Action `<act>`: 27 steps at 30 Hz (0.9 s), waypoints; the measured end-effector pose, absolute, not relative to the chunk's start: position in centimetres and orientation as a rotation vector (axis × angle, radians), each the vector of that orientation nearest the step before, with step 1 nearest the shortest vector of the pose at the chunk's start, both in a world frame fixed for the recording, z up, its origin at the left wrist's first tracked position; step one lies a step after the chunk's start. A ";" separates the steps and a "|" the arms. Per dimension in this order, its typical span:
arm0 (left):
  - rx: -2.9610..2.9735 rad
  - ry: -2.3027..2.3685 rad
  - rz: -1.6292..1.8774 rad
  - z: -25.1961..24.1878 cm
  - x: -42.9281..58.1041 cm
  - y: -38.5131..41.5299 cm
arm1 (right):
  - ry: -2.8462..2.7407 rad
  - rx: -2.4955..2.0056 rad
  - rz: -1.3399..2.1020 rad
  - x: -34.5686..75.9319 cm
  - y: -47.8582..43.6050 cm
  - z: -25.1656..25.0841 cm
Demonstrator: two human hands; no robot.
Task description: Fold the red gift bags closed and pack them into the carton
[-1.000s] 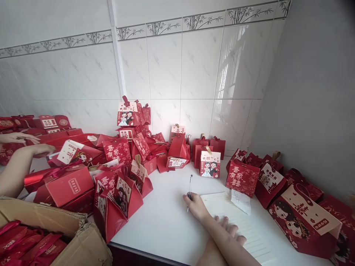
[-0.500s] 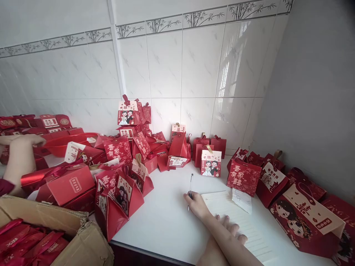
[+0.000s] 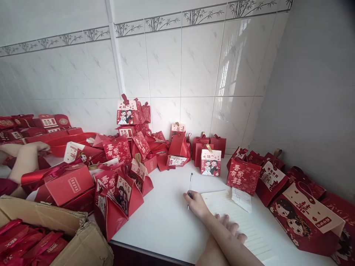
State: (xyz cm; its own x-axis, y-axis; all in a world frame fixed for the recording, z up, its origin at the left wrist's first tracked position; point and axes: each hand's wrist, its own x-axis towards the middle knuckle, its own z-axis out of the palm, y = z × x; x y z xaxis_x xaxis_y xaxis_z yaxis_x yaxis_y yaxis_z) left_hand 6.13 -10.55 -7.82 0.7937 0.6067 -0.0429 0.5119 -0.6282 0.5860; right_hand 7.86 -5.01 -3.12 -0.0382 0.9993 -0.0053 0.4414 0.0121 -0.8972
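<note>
A plain tiled room serving as a packing space: glossy white wall tiles with a bamboo border, a white table heaped with red wedding favour boxes, a cardboard carton, a lined notebook.

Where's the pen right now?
Head view, centre right: the pen is gripped in the right hand at the left edge of the notebook, just in front of the cartoon-couple box.

lined paper: white, lying flat, partly covered | pen: slim, dark, steeply tilted, just left of it
</note>
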 end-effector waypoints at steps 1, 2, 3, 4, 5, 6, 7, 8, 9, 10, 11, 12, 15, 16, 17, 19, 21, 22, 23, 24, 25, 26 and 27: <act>2.386 0.836 0.209 -7.7 6.2 -10.6 | -1.571 -1.516 0.982 7.9 -5.0 -3.1; 2.386 0.844 0.207 -7.7 6.2 -10.7 | -1.572 -1.514 0.981 7.9 -5.0 -3.2; 2.385 0.850 0.207 -7.6 6.2 -10.8 | -1.573 -1.513 0.980 7.9 -5.0 -3.2; 2.386 0.855 0.209 -7.5 6.2 -10.9 | -1.574 -1.511 0.980 7.9 -5.0 -3.2; 2.388 0.858 0.212 -7.4 6.2 -11.0 | -1.574 -1.511 0.979 7.8 -5.0 -3.2; 2.390 0.861 0.216 -7.3 6.2 -11.1 | -1.573 -1.511 0.979 7.8 -5.0 -3.1; 2.392 0.864 0.220 -7.2 6.2 -11.2 | -1.572 -1.512 0.980 7.8 -5.0 -3.1; 2.394 0.868 0.224 -7.1 6.2 -11.3 | -1.571 -1.514 0.981 7.8 -5.0 -3.1; 2.397 0.872 0.227 -7.0 6.2 -11.4 | -1.570 -1.518 0.983 7.8 -5.1 -3.0; 2.400 0.876 0.229 -7.0 6.2 -11.5 | -1.570 -1.521 0.984 7.8 -5.1 -3.0; 2.404 0.880 0.230 -6.9 6.2 -11.6 | -1.569 -1.524 0.986 7.8 -5.1 -3.0; 2.409 0.883 0.230 -6.8 6.2 -11.6 | -1.570 -1.526 0.988 7.9 -5.1 -3.0; 2.433 0.884 0.222 -6.4 6.0 -11.7 | -1.571 -1.529 0.996 7.8 -5.1 -2.9; 2.443 0.881 0.218 -6.3 6.0 -11.8 | -1.571 -1.529 0.998 7.8 -5.1 -2.9; 2.454 0.879 0.214 -6.2 5.9 -11.8 | -1.571 -1.528 1.000 7.8 -5.1 -2.9; 2.478 0.876 0.206 -5.9 5.7 -11.7 | -1.570 -1.527 0.998 7.8 -5.1 -3.0; 2.506 0.870 0.202 -5.6 5.5 -11.7 | -1.572 -1.526 0.993 7.8 -5.1 -3.0; 2.523 0.862 0.203 -5.4 5.5 -11.7 | -1.573 -1.525 0.993 7.8 -5.1 -3.0; 2.542 0.849 0.205 -5.2 5.4 -11.7 | -1.574 -1.525 0.994 7.9 -5.1 -3.0; 2.563 0.831 0.208 -5.0 5.4 -11.7 | -1.576 -1.524 0.996 7.9 -5.1 -3.1; 2.585 0.810 0.213 -4.8 5.5 -11.7 | -1.577 -1.524 0.998 7.9 -5.1 -3.1; 2.607 0.785 0.218 -4.7 5.6 -11.7 | -1.578 -1.525 0.998 7.9 -5.0 -3.1; 2.629 0.759 0.223 -4.5 5.7 -11.8 | -1.579 -1.526 0.997 7.9 -5.0 -3.2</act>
State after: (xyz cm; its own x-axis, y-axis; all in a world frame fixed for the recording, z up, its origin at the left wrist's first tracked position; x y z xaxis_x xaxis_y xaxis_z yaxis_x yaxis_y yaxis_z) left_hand 5.68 -11.80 -4.49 0.8403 0.5405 0.0427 0.4779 -0.7756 0.4124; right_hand 7.88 -5.02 -3.16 -0.0465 0.9987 -0.0197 0.4470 0.0031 -0.8945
